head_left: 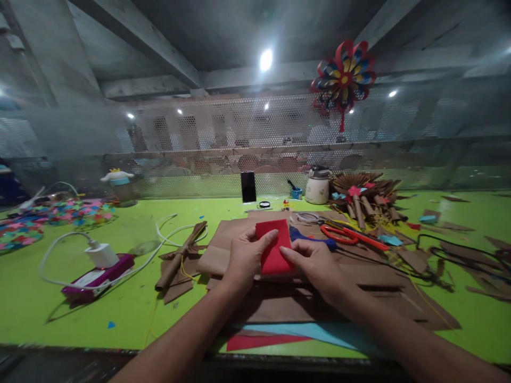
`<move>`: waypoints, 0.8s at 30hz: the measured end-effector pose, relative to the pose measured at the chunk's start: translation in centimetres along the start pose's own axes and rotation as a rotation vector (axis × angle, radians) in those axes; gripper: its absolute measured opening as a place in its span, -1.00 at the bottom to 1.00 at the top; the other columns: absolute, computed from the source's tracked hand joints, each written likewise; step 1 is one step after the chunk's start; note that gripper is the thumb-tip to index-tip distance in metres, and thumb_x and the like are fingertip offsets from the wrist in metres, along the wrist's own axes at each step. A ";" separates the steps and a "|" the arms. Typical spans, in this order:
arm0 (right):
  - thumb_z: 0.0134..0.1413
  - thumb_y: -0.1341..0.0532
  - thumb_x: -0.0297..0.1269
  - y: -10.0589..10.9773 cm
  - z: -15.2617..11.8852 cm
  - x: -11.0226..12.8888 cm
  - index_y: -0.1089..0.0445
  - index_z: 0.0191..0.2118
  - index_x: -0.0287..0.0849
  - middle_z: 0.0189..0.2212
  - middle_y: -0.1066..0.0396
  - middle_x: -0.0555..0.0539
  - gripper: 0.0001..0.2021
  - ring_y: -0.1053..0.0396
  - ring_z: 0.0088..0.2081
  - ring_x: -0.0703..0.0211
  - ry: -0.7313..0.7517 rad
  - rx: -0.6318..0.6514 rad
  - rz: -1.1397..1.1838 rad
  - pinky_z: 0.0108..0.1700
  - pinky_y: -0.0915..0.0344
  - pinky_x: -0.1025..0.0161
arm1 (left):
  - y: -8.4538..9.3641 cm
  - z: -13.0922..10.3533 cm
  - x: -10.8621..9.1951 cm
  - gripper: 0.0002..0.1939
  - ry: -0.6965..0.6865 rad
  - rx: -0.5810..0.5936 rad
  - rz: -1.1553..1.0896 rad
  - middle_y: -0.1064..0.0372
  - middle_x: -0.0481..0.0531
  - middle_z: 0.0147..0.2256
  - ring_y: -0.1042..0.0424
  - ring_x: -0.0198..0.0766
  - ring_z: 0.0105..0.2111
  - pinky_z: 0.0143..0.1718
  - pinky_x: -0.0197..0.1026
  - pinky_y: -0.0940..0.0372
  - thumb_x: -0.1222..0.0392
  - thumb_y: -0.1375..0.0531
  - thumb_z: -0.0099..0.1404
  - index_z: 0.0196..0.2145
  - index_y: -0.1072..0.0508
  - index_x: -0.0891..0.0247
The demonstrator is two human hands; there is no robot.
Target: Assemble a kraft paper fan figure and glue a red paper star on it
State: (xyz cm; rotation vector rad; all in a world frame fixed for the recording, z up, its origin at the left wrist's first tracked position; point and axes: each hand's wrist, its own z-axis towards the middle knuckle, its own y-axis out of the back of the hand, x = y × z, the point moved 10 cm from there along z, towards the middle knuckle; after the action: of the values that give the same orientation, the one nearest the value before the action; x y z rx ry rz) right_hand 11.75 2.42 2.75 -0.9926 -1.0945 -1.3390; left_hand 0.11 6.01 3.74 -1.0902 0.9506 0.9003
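Note:
A folded piece of red paper [275, 250] is held up near the middle of the view, above sheets of brown paper [287, 306]. My left hand [249, 252] grips its left side, with the thumb pressed on the front. On the right side my right hand [315, 263] pinches the paper's edge between thumb and fingers. A blue-handled tool [311, 239] lies just behind my right hand, and orange-handled scissors [351, 235] rest farther right. Light blue paper [319, 334] and more red paper stick out under the brown sheets at the front.
A purple power strip [99, 279] with a white charger and cable lies at left, near a rolled brown paper piece [179, 258]. Behind stand a phone [248, 187] and a jug [318, 186]. Brown paper bundles [363, 199] are at back right, colourful cutouts [75, 213] far left.

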 end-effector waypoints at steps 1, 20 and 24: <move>-0.15 -0.22 -0.05 0.0 0.0 -0.1 -0.30 -0.57 -0.27 -0.64 -0.22 0.05 -0.67 -0.10 -0.56 0.34 -0.002 -0.007 -0.005 -0.51 -0.04 0.38 | 0.0 0.0 0.1 -0.65 0.005 -0.004 -0.011 -0.47 0.08 -0.41 -0.41 -0.28 -0.52 -0.43 -0.21 -0.34 0.13 -0.32 -0.11 -0.34 -0.47 0.38; -0.14 -0.21 -0.06 0.2 0.1 -0.8 -0.26 -0.59 -0.26 -0.66 -0.20 0.08 -0.68 -0.08 -0.59 0.37 -0.025 -0.029 -0.020 -0.54 -0.01 0.39 | 0.0 -0.3 0.4 -0.66 0.040 -0.037 -0.021 -0.45 0.12 -0.39 -0.40 -0.28 -0.53 -0.47 -0.22 -0.34 0.13 -0.30 -0.06 -0.33 -0.44 0.39; -0.14 -0.24 -0.10 0.3 0.0 -0.9 -0.29 -0.59 -0.26 -0.66 -0.24 0.08 -0.70 -0.12 -0.59 0.37 -0.021 -0.033 0.007 -0.54 -0.05 0.39 | -0.1 -0.2 0.4 -0.67 0.033 -0.013 -0.010 -0.45 0.12 -0.40 -0.40 -0.27 -0.51 -0.47 -0.23 -0.33 0.13 -0.30 -0.05 -0.33 -0.44 0.40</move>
State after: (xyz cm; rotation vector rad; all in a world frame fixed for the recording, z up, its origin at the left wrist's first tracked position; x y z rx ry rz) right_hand 12.11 2.62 1.95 -1.0353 -1.0869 -1.3478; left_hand 0.26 5.80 3.36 -1.1233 0.9664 0.8839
